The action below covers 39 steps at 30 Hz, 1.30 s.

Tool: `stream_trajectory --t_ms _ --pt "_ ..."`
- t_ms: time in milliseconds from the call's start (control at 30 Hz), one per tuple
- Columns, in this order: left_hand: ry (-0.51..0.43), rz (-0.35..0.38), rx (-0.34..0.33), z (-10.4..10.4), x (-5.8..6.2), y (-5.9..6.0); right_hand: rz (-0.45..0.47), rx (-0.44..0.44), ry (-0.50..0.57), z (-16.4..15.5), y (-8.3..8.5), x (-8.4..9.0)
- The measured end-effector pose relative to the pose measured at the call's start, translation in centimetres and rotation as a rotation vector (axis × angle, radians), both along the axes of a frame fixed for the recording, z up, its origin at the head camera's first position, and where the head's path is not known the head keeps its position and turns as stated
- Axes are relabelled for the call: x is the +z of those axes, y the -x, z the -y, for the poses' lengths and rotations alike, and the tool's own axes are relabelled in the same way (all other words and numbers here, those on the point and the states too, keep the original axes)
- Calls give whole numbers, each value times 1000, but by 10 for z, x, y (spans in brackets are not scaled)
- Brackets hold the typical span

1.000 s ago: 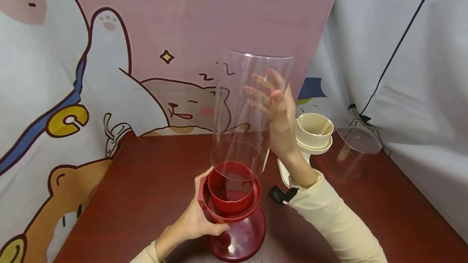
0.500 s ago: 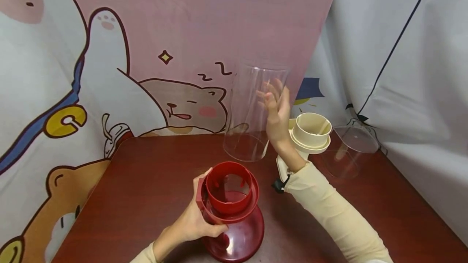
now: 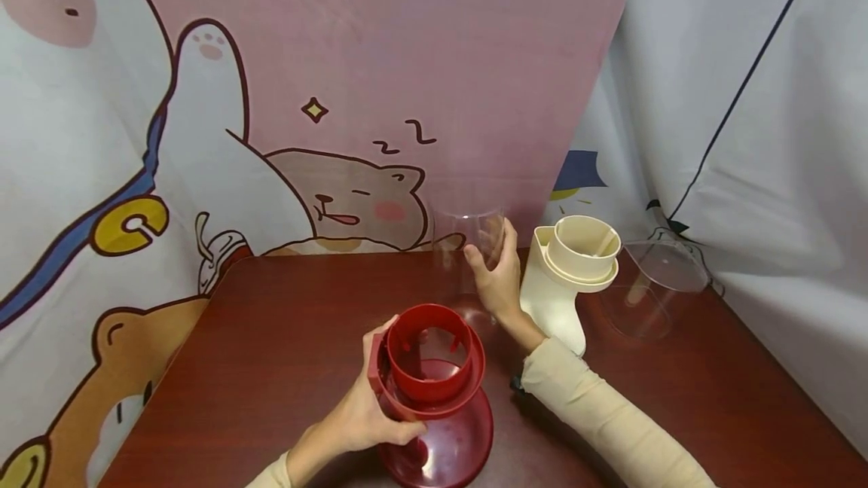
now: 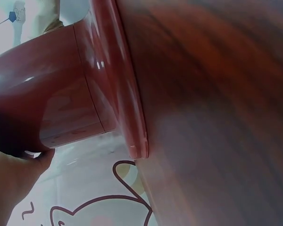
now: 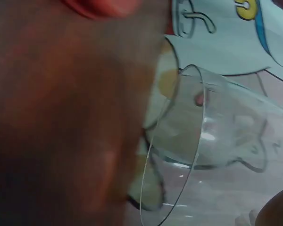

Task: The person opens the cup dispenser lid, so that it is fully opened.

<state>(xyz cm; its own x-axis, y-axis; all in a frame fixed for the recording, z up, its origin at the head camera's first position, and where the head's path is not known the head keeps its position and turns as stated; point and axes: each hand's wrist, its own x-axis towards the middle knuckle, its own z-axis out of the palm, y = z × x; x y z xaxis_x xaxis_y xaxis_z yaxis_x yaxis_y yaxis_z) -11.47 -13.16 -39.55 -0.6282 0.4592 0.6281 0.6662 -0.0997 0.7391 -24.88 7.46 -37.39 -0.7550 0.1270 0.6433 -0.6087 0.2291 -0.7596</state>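
My left hand [image 3: 366,409] grips the upper part of a glossy red stand [image 3: 456,446], its thumb in front and fingers behind. The stand has a round base and an open ring-shaped collar on top; in the left wrist view its base [image 4: 120,94] rests on the table. Behind it, my right hand [image 3: 498,277] holds a tall clear plastic cylinder [image 3: 453,247] from the right side, thumb and fingers curved round it. The right wrist view shows the cylinder [image 5: 226,132] with its round lower rim. Whether that rim touches the table I cannot tell.
A cream stand [image 3: 552,307] with a similar collar is just right of my right hand. Farther right is a second clear container [image 3: 667,269]. A small black object [image 3: 518,384] lies partly under my right sleeve. A printed cloth [image 3: 353,194] hangs behind the wooden table [image 3: 285,337].
My right hand has carried the clear cylinder from above the red stand backward and down behind it. My left hand has stayed on the red stand.
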Motion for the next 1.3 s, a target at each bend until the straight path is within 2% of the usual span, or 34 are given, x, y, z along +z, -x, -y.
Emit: stream_trajectory --t_ms 133,300,433,600,767,833,933,1000,1100,1167,1233,1300 --pt "-3 -6 -6 -2 0 -2 48 -10 -38 -1 0 -14" --pt "-18 -1 -26 -4 0 -3 51 -2 -71 -6 0 -23" --pt "-11 8 -31 -4 1 -2 34 67 -63 -12 -1 -26" --pt "-14 27 -48 -5 3 -1 46 140 -115 -27 -10 -33" --pt "-36 54 -71 -4 4 -2 61 242 -113 -34 -19 -34" --pt "-37 63 -72 -3 4 -1 85 247 -118 -34 -24 -30" --pt "-39 72 -75 -3 1 -1 111 205 -136 -37 -32 -28" --pt "-36 88 -67 -2 0 -3 51 154 -138 -40 -43 -26" --pt "-27 126 -58 2 -2 -9 -142 52 -159 -44 -68 -21" --pt "-34 153 -59 5 -2 -13 -265 20 -178 -45 -85 -15" --pt "-77 166 -79 8 0 -17 -318 58 -205 -43 -99 -7" --pt "-107 163 -31 9 5 -24 -274 183 -214 -38 -110 4"
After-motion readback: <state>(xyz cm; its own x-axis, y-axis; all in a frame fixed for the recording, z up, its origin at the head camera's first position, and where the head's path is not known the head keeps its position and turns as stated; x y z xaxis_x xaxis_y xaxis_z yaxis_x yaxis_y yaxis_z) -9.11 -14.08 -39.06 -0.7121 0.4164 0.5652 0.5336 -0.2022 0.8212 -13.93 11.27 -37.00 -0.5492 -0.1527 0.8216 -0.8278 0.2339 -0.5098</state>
